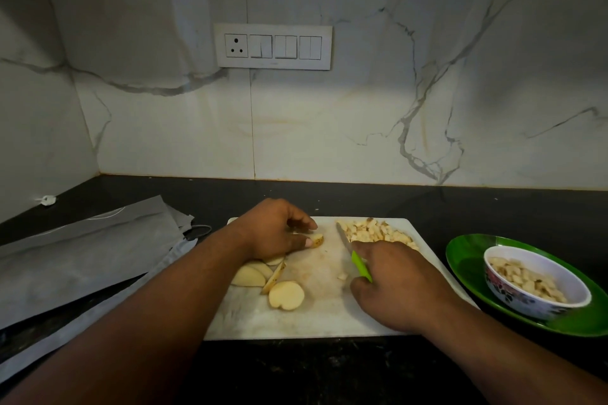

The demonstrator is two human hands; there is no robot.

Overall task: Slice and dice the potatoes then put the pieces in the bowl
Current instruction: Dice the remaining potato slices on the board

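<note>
Chopping board (316,322): white, faintly stained, beneath both hands. Knife handle (361,266): bright green, in right hand (401,286). Potato slices (285,295): pale yellow, tan skin edges, just below left hand (273,230). Bowl (513,297): white, dark floral pattern outside, right of right hand. Plate (467,260): glossy green. Wall (394,92): white, grey-veined marble.

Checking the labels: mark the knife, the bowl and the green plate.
knife (361,266), head view, on its green handle.
bowl (493,283), head view, on its near outer wall.
green plate (467,260), head view, on its bare left part.

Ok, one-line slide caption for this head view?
Left hand pinches a potato slice on the cutting board; right hand grips the green-handled knife beside it.
</note>
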